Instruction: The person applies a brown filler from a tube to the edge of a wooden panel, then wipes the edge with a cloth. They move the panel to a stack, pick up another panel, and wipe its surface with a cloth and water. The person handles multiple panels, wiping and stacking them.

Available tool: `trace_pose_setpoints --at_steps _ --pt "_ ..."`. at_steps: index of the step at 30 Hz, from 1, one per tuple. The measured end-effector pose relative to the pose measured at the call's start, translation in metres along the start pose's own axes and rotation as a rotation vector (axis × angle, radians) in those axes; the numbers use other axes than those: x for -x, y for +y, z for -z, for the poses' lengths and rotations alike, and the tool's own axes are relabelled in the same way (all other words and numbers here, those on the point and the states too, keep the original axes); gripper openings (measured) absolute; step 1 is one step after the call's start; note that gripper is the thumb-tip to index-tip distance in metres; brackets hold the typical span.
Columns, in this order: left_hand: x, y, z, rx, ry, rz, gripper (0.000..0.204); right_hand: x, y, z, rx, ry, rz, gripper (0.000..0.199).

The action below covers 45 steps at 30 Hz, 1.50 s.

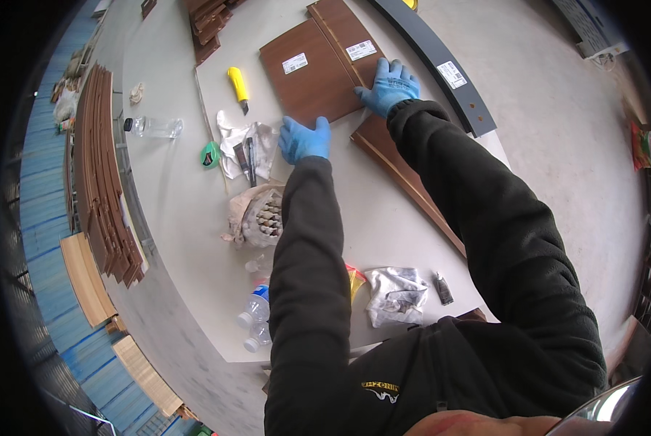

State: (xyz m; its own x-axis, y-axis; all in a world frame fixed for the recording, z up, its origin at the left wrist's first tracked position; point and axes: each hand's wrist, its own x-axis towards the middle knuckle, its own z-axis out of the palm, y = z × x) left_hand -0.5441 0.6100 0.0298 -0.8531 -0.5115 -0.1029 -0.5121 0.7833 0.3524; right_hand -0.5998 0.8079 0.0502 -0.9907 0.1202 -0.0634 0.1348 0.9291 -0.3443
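Both my hands wear blue gloves. My left hand (307, 139) is at the near edge of a brown panel (296, 83), its fingers loosely bent and the thumb apart. At the right edge of a narrower brown panel (338, 27), my right hand (392, 89) rests with fingers spread and thumb over the surface. The two panels lie flat side by side along a light-edged seam, each with a white label. A longer brown piece (412, 185) lies partly under my right forearm. Beside my left hand are dark tubes (245, 161) on a white cloth (227, 145).
A yellow utility knife (238, 89) lies left of the panels, its blade out. Nearby are a clear bottle (158, 128), a green roll (210, 155) and a bag of small pieces (256, 218). Beyond my right hand stretches a dark grey beam (441, 65). Brown strips (100, 182) are stacked far left.
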Motion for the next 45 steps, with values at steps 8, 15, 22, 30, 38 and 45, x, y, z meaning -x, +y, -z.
trace_pose_setpoints --at_steps 8,15,22,30,38,45 --pt "0.005 -0.003 -0.002 -0.014 0.051 0.034 0.096 -0.009 -0.011 -0.006 0.041 -0.033 -0.074 0.092" --pt "-0.025 -0.008 0.001 0.176 -0.037 0.162 0.081 -0.036 -0.01 0.013 -0.154 -0.128 -0.286 0.066" --pt "-0.044 -0.026 0.0 0.952 -0.164 0.293 0.052 -0.056 0.011 -0.003 -0.707 -0.182 -0.353 0.055" --pt "-0.067 -0.036 -0.011 1.04 -0.332 0.197 0.032 -0.052 0.008 0.027 -0.407 -0.032 -0.092 0.056" --pt "-0.021 -0.015 0.016 1.726 -0.463 0.133 0.024 0.028 0.071 0.106 -1.107 0.078 0.064 0.044" --pt "0.135 0.004 0.041 1.862 -0.509 -0.034 0.03 0.195 0.224 0.171 -1.17 0.111 -0.055 0.037"
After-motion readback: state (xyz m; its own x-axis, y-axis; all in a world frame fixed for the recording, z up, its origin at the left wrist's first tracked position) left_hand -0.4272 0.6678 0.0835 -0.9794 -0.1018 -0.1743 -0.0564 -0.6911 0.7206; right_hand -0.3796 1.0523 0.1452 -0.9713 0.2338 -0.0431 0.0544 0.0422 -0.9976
